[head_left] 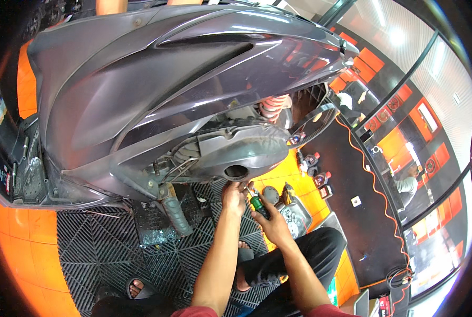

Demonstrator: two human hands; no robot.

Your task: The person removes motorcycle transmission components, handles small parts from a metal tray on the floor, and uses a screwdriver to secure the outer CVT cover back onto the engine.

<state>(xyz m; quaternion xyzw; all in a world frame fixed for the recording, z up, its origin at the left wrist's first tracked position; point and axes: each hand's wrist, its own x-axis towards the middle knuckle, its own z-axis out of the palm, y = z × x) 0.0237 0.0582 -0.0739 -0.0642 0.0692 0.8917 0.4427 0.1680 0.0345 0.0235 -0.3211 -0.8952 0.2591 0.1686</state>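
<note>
A dark grey scooter (204,79) fills the upper part of the head view. Beneath its body panel sits a worn metal engine-side cover (251,148) with a round dark hole (236,171). My right hand (276,226) is wrapped round the green-and-black handle of a screwdriver (257,204), its shaft pointing up toward the cover's lower edge. Close beside it, my left hand (232,198) is just under the hole, fingers bent and pressed together near the screwdriver's front end. What those left fingers pinch, if anything, is too small to tell.
Right of my hands lie a yellow-and-black power tool (288,193) and a metal tray (304,207) with parts. A dark footrest (175,215) juts down on the left above a ridged black mat (98,248). Bottles (312,160) and an orange hose (370,171) are farther right; people are beyond.
</note>
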